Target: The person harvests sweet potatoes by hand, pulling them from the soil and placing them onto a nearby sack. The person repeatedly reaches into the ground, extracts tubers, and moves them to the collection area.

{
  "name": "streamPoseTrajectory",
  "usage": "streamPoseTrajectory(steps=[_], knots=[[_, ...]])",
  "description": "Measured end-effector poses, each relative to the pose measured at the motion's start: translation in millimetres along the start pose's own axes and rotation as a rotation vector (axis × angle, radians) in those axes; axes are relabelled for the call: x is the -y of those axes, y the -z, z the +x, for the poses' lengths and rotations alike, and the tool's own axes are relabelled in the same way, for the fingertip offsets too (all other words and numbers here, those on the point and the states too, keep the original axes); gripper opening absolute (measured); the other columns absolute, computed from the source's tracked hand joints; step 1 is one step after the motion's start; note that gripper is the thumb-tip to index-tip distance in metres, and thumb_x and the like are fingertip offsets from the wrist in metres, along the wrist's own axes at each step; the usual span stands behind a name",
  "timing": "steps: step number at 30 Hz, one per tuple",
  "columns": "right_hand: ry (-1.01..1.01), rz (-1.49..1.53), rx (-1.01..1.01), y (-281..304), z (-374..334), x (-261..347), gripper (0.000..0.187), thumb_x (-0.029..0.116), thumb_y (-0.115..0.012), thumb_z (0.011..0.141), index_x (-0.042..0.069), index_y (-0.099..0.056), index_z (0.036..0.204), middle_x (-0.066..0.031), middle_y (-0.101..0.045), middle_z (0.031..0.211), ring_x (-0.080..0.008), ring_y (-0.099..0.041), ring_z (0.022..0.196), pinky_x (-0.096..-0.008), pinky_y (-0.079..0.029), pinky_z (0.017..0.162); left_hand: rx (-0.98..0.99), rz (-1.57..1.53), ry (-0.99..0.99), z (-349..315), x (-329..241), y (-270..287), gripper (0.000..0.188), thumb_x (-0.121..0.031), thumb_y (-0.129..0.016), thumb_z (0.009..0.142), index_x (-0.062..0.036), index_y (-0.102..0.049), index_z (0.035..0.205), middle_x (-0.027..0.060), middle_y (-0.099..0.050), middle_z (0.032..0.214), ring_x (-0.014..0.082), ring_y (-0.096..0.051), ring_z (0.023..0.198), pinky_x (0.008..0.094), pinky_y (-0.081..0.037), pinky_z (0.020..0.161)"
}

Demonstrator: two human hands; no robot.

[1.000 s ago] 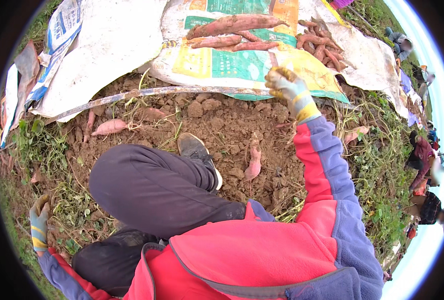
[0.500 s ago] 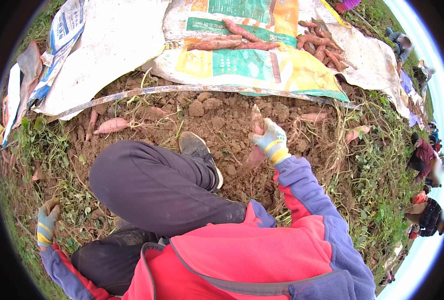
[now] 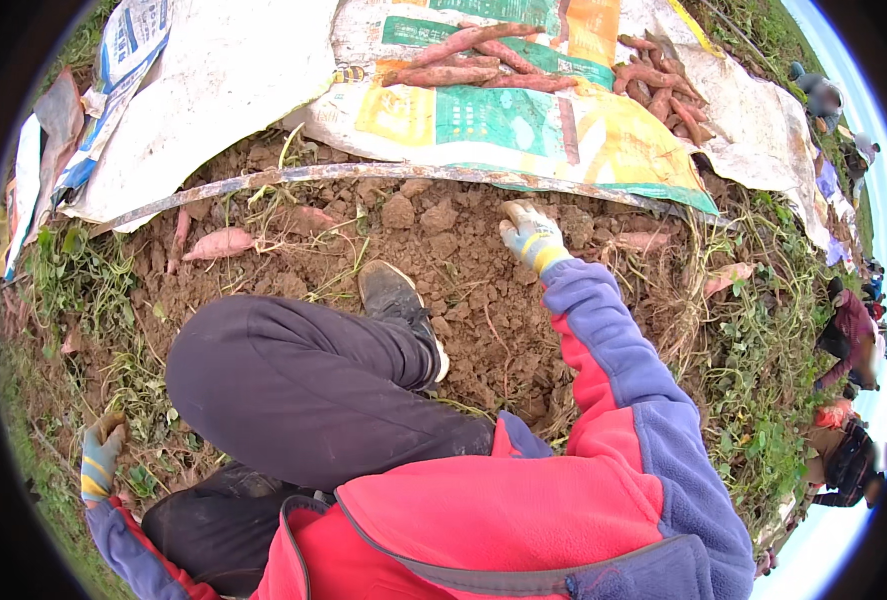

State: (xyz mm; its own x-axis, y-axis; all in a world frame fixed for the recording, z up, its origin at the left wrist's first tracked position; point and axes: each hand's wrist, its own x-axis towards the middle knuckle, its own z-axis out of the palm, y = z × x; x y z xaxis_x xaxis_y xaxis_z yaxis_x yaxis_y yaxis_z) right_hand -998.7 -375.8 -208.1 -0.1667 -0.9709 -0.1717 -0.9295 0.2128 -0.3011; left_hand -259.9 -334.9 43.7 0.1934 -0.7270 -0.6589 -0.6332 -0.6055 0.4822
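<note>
- Gloved left hand (image 3: 103, 458) is hanging low beside the bent leg (image 3: 294, 370). Its fingers are curling loosely, not closing up, and nothing is showing in it.
- Right hand (image 3: 531, 237) is reaching out past the shoe (image 3: 396, 305), over the brown dirt (image 3: 464, 265). Its fingers are bending down — I cannot tell how wide they are opening, or if they are holding anything.
- One pink sweet potato (image 3: 641, 241) is lying to the right of that hand, near it, its long way running side to side. The right hand is sitting much nearer to it than the left.
- Another sweet potato (image 3: 221, 244) is lying over on the left, also sideways.
- Past the dirt, a bunch of sweet potatoes (image 3: 509, 57) is resting on a bright sack (image 3: 504, 120) — a pile of more (image 3: 661, 85) is sitting to its right.
- Far off right, some people (image 3: 849, 322) are showing.
</note>
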Motion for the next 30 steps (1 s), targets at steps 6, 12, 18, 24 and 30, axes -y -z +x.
streamPoseTrajectory(steps=[6,12,18,24,30], knots=[[-0.009,-0.274,0.312,-27,19,16,0.050,0.051,-0.050,0.087,0.016,-0.058,0.121,-0.0097,-0.063,0.118,-0.0269,-0.053,0.117,-0.0433,-0.036,0.101,0.034,-0.050,0.031,-4,-7,-9,0.035,-0.013,-0.055,0.093,0.0036,-0.054,0.123,0.0068,-0.064,0.102,0.0113,-0.059,0.084,0.0231,-0.048,0.069],[-0.136,-0.091,0.720,-35,-14,20,0.065,0.062,-0.042,0.087,0.015,-0.056,0.129,-0.0127,-0.058,0.130,-0.0279,-0.054,0.121,-0.0402,-0.040,0.100,-0.071,-0.055,0.038,-11,23,2,0.036,-0.016,-0.057,0.094,-0.0008,-0.053,0.126,0.0025,-0.064,0.105,0.0108,-0.061,0.085,0.0244,-0.051,0.072],[-0.058,-0.035,1.036,-56,-104,5,0.070,0.060,-0.051,0.084,0.013,-0.050,0.136,-0.0143,-0.056,0.132,-0.0309,-0.050,0.124,-0.0382,-0.038,0.104,-0.080,-0.020,0.069,-22,32,-7,0.033,-0.013,-0.056,0.091,0.0012,-0.057,0.120,0.0015,-0.063,0.096,0.0098,-0.055,0.074,0.0231,-0.045,0.061],[-0.043,0.169,0.014,-30,-42,-13,0.047,0.040,-0.054,0.087,0.010,-0.056,0.124,-0.0146,-0.063,0.116,-0.0338,-0.057,0.108,-0.0438,-0.043,0.094,-0.079,-0.040,0.115,-15,44,-3,0.031,-0.013,-0.057,0.091,0.0010,-0.057,0.118,0.0014,-0.062,0.092,0.0096,-0.056,0.073,0.0224,-0.045,0.060],[-0.121,-0.394,0.170,-16,3,-9,0.058,0.051,-0.060,0.081,0.016,-0.053,0.127,-0.0048,-0.053,0.129,-0.0246,-0.041,0.123,-0.0451,-0.033,0.099,-0.079,-0.037,0.056,-11,47,3,0.032,-0.014,-0.056,0.093,-0.0008,-0.054,0.122,0.0038,-0.064,0.097,0.0114,-0.060,0.072,0.0238,-0.051,0.059]])
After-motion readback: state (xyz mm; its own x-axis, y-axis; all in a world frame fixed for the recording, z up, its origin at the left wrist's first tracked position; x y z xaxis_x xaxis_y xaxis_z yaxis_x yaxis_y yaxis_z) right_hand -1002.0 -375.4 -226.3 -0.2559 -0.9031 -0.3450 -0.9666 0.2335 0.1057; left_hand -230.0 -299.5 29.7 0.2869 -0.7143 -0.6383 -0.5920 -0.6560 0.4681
